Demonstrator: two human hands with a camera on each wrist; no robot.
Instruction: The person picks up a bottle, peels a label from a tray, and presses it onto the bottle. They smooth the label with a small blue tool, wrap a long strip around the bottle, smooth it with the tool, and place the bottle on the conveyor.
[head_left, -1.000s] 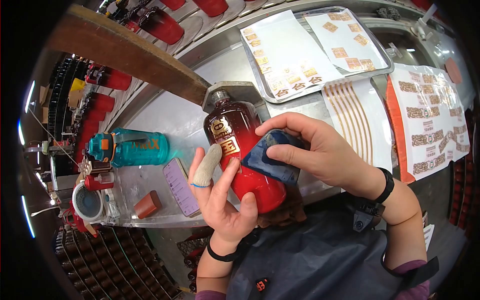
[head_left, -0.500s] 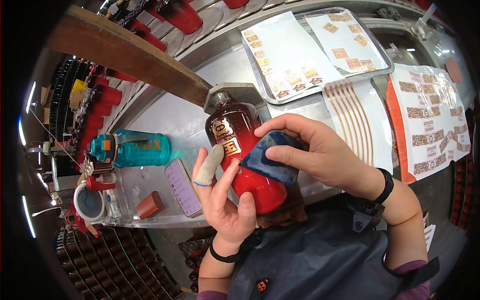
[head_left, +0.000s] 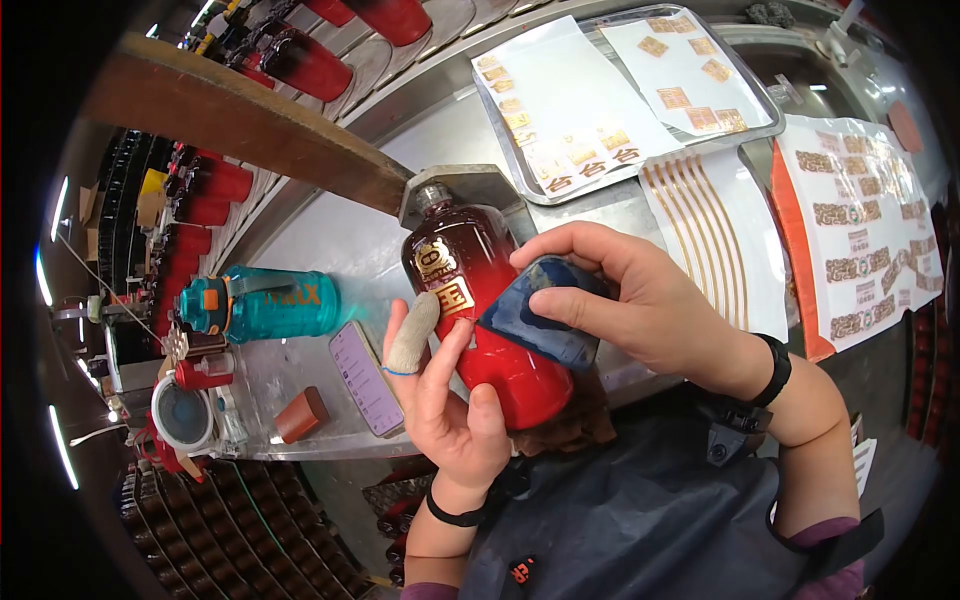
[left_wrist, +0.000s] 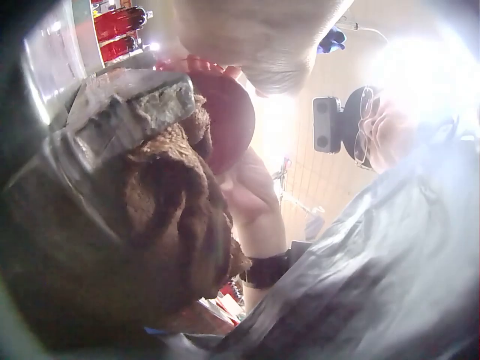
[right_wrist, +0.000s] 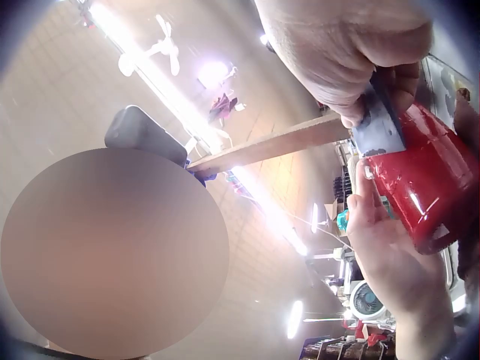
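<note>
A glossy bottle, dark at the neck and red toward its base, lies tilted with gold emblems on its front. My right hand pinches a dark blue flat scraper between thumb and fingers, its pointed corner at the bottle's face just below the square gold label. Beside the bottle, my left hand has its fingers extended, one fingertip touching the glass near that corner. A knitted finger cover sits on one left finger. The left wrist view shows the bottle's round base beside brown cloth.
Left of the bottle are a phone, a teal water bottle and a brown block. A tray with decal sheets stands behind, near a gold-striped sheet. A wooden beam reaches the metal support at the neck.
Both hands, the scraper and the bottle keep almost the same pose; the head view has shifted slightly. Red bottles in the row at the back have moved along toward the upper right.
</note>
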